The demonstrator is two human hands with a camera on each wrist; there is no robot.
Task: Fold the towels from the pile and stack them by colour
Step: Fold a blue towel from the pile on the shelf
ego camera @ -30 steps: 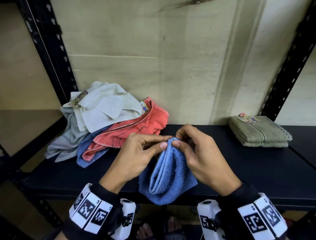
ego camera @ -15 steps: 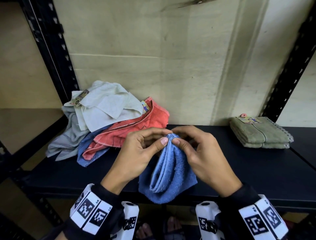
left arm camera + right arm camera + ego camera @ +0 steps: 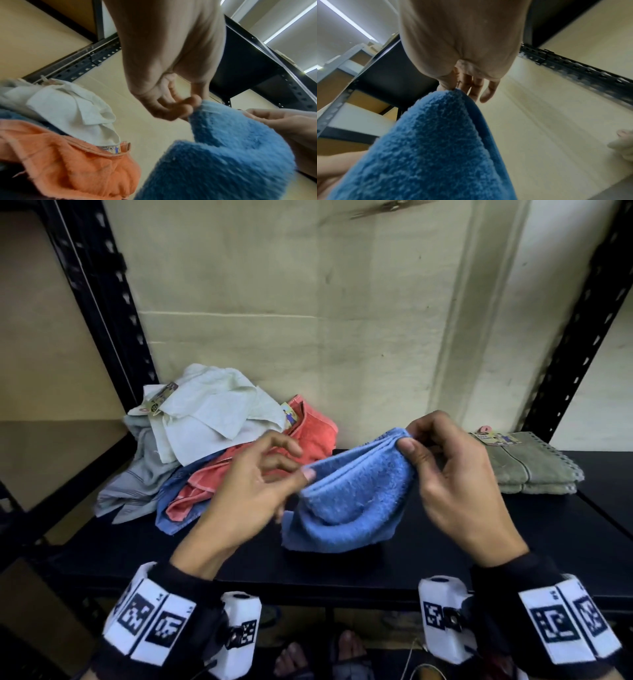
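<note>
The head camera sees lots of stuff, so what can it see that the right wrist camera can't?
Only the head view shows the folded green towels, the messy pile and the left hand pinching the blue towel. Only the right wrist view shows ceiling lights and the underside of the right hand. Both hands share that blue towel, and both views show it.

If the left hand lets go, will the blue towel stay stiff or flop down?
Probably flop: the blue towel already sags between the left hand and right hand. Its fuzzy pile likely grips well, not slippery. It looks light, held by fingertip pinches.
</note>
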